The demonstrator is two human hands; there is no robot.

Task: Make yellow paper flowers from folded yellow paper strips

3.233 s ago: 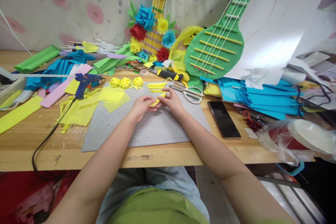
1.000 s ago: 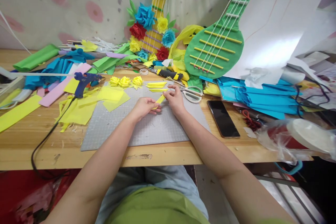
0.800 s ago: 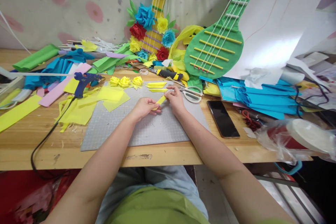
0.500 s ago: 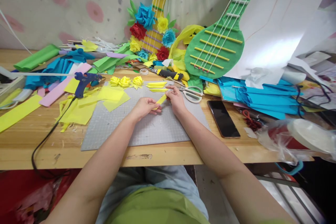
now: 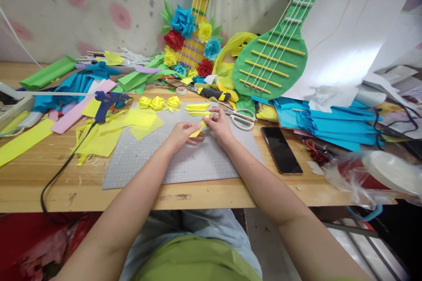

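Observation:
Over the grey cutting mat (image 5: pixel 138 162), a small folded strip of yellow crepe paper (image 5: pixel 197 131) is held between both hands. My left hand (image 5: pixel 182 135) pinches its lower end between thumb and fingers. My right hand (image 5: pixel 220 124) grips the upper end with thumb and fingertips. Just behind, several folded yellow paper pieces (image 5: pixel 197 107) lie on the mat. Three yellow paper roses (image 5: pixel 157 103) sit in a row at its far edge. White-handled scissors (image 5: pixel 243 119) rest right of my right hand, their blades partly hidden.
A blue glue gun (image 5: pixel 107 104) stands at left, its black cord trailing to the table's front edge. Yellow paper sheets (image 5: pixel 141 118) overlap the mat. A phone (image 5: pixel 281 149) lies at right. Behind lean a green paper lute (image 5: pixel 270 61) and a flower-covered yellow one (image 5: pixel 198 22).
The fingers of my right hand have shifted slightly left and down along the yellow strip, closer to my left hand. Less of the strip shows between them.

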